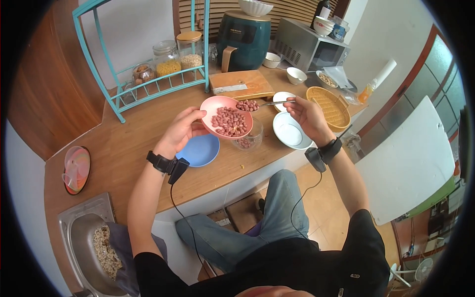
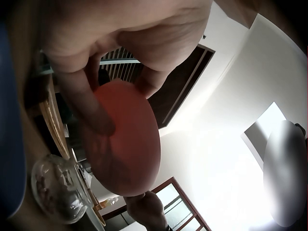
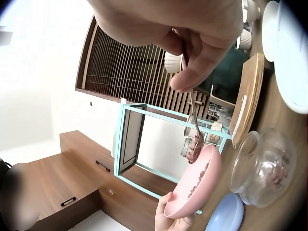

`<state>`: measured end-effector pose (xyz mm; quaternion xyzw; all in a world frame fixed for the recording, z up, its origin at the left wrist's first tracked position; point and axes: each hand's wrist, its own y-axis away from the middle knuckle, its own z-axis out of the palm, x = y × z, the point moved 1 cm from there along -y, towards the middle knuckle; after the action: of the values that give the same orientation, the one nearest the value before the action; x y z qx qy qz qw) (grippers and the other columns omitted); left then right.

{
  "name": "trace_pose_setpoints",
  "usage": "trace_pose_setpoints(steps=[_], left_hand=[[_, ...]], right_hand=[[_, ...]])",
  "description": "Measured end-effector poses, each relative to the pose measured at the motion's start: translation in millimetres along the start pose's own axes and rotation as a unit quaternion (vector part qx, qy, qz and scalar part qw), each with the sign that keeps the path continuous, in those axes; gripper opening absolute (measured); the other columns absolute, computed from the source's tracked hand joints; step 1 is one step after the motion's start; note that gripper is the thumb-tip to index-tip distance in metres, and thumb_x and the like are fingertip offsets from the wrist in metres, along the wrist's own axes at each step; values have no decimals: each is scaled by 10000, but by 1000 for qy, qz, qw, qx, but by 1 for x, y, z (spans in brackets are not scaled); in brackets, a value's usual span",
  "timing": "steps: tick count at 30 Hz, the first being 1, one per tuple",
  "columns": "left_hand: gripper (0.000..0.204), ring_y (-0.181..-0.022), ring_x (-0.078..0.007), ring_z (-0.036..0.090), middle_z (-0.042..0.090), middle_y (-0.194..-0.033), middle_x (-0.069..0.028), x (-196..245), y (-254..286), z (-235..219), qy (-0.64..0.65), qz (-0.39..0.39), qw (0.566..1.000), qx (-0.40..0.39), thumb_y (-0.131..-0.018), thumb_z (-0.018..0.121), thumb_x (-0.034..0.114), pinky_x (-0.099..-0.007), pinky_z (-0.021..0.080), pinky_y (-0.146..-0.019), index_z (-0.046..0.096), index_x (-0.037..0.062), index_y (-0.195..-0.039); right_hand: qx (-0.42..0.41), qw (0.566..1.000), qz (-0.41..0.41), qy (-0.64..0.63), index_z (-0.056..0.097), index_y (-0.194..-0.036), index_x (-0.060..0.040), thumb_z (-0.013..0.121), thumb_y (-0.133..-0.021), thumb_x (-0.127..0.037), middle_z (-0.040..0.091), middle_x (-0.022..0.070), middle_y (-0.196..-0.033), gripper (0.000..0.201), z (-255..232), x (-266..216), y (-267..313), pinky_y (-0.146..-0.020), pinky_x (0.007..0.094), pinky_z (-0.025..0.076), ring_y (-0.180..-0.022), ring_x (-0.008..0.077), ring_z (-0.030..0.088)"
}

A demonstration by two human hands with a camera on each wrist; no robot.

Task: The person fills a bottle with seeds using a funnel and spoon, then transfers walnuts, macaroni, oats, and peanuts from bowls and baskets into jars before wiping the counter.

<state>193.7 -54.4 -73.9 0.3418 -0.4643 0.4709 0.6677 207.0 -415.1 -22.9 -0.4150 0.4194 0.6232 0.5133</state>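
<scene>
My left hand (image 1: 179, 131) holds a pink bowl (image 1: 210, 106) by its left rim, tilted and raised above the counter. Red-skinned peanuts (image 1: 230, 122) lie in it. My right hand (image 1: 307, 118) pinches the handle of a metal spoon (image 1: 269, 103), its bowl heaped with peanuts at the pink bowl's far right rim. In the right wrist view the spoon slants down to that rim. Under the pink bowl, partly hidden, a round glass jar (image 3: 262, 166) stands on the counter with some peanuts inside. A blue plate (image 1: 200, 151) lies beneath my left hand.
White bowls (image 1: 292, 129) and a woven basket (image 1: 324, 101) stand to the right. Behind are a wooden box (image 1: 242, 85), a green air fryer (image 1: 243, 42) and a microwave (image 1: 302, 44). A teal rack (image 1: 161, 81) holds jars at left; a sink (image 1: 81, 225) is at lower left.
</scene>
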Motion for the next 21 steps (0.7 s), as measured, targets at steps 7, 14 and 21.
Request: trace_pose_setpoints(steps=[7, 14, 21], left_hand=[[255, -933, -188, 654, 645, -1013, -80, 0, -2, -11, 10, 23, 1000, 16, -920, 611, 247, -342, 548, -850, 576, 54, -1082], [270, -912, -189, 646, 642, -991, -82, 1, -3, -14, 14, 34, 998, 46, -908, 625, 281, -334, 540, -850, 579, 57, -1051], [279, -946, -200, 645, 630, -1029, -90, -4, -3, -11, 1, 26, 999, 48, -920, 618, 283, -350, 531, -883, 568, 53, -1070]], right_hand=[[28, 999, -19, 10, 572, -1084, 54, 401, -1039, -188, 671, 142, -990, 299, -13, 6, 7, -821, 255, 548, -867, 163, 650], [63, 996, -44, 56, 572, -1090, 61, 421, -1026, -189, 676, 157, -994, 299, -17, 6, 12, -798, 276, 554, -874, 177, 659], [-30, 935, -133, 327, 597, -1095, 59, 437, -1035, -249, 682, 129, -963, 352, 8, 1, 23, -706, 273, 541, -817, 159, 653]])
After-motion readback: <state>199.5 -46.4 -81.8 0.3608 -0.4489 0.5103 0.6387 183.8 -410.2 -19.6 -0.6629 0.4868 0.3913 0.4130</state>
